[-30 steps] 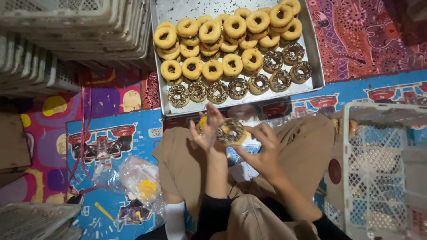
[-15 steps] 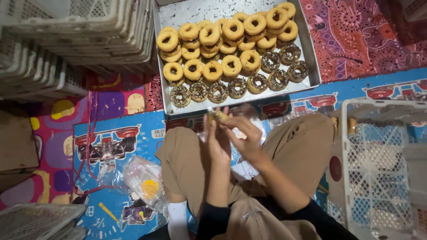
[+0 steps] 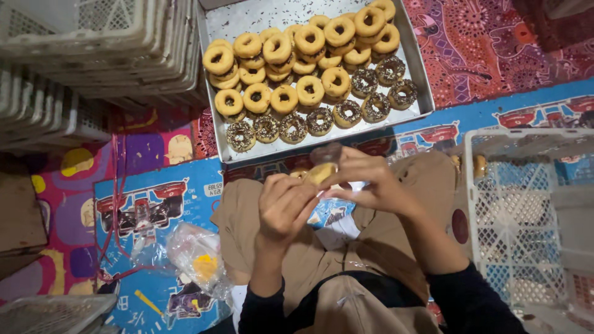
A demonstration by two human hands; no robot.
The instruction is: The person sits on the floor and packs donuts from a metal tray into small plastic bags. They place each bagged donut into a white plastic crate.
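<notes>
Compared with half a second earlier, both hands sit slightly lower in the view and closer together, with the doughnut now pinched between them.

Left to right: stacked white plastic crates stand at the far left, mesh sides outward. Below them, a crumpled clear plastic bag lies on the patterned floor mat, within reach of the left side. The left hand is curled over the lap, its grip closed loosely; what it presses against is partly hidden, though its fingertips meet the doughnut's lower edge. The doughnut, pale and seemingly wrapped in thin clear film, is held above the knees, just in front of the metal tray, probably so both hands can work the wrapping around it. The tray holds plain ring doughnuts piled toward the back and sprinkle-topped ones in a front row, sorted by finish. The right hand closes its grip on the doughnut's upper side, steadying it. A white mesh basket stands at the far right, beside the right knee.
</notes>
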